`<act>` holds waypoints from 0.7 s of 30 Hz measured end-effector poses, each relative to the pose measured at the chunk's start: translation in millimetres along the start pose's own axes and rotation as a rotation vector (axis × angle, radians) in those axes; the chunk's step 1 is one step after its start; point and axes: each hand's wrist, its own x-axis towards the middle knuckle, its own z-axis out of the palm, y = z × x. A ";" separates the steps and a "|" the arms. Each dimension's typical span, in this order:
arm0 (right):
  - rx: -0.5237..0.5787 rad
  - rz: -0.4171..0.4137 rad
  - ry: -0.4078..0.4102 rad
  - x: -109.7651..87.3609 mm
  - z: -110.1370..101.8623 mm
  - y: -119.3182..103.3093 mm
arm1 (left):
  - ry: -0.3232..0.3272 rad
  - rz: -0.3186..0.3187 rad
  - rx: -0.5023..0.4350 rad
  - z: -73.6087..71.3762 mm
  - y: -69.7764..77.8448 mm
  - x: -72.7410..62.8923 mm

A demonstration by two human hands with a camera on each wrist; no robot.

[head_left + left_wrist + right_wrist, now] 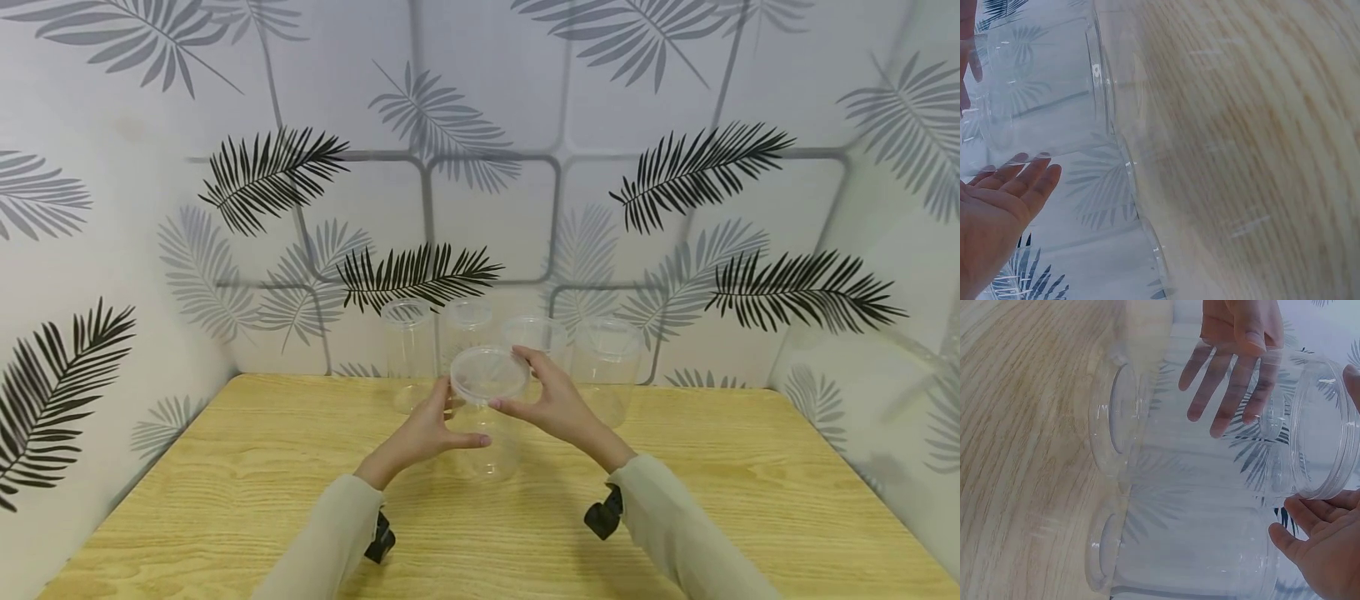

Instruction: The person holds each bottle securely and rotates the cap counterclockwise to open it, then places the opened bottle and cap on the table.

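A clear plastic jar (491, 458) with a round translucent lid (490, 375) stands upright on the wooden table, near its middle. My left hand (426, 432) holds the jar's body, its thumb in front and its fingers round the far side. Through the clear wall in the right wrist view, those left-hand fingers (1225, 394) show spread. My right hand (558, 404) grips the lid by its rim, thumb on the near side and fingers across from it. Whether the lid is seated fully on the jar cannot be told.
Several more clear lidded jars stand in a row behind, among them a left one (408, 354) and a right one (609, 367). The leaf-patterned wall (487, 217) rises right behind them. Bare wood of the table (225, 500) shows on both sides.
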 end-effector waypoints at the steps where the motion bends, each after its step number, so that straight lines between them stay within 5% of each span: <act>1: -0.001 0.000 0.000 -0.4 -0.6 -1.3 | -0.002 0.003 -0.003 -0.5 0.7 -0.5; 21: 0.032 0.024 -0.010 -4.2 -5.2 -16.0 | -0.036 0.069 -0.072 -7.9 14.9 -9.2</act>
